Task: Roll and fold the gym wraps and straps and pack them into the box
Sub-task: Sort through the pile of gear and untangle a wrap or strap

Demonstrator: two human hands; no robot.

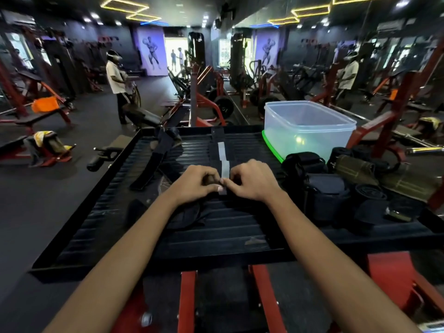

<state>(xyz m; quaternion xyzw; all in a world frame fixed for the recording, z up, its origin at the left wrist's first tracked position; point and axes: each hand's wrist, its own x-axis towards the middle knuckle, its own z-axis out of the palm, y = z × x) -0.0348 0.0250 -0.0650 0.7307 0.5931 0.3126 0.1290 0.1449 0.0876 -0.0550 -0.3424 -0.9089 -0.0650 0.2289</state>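
1. One ribbed black platform [240,239] is being used as the work surface, filling the middle of the frame.
2. A clear plastic box [310,126] is being kept at the upper right, seemingly empty.
3. Rolled dark wraps [326,188] are being left heaped at right centre, beside the box.
4. A black strap [222,150] with a pale strip is being rolled at centre, its near end being pinched by the left hand [194,182] and the right hand [252,180].
5. Rolling is judged barely begun; even, tight turns up-frame are being called for next.
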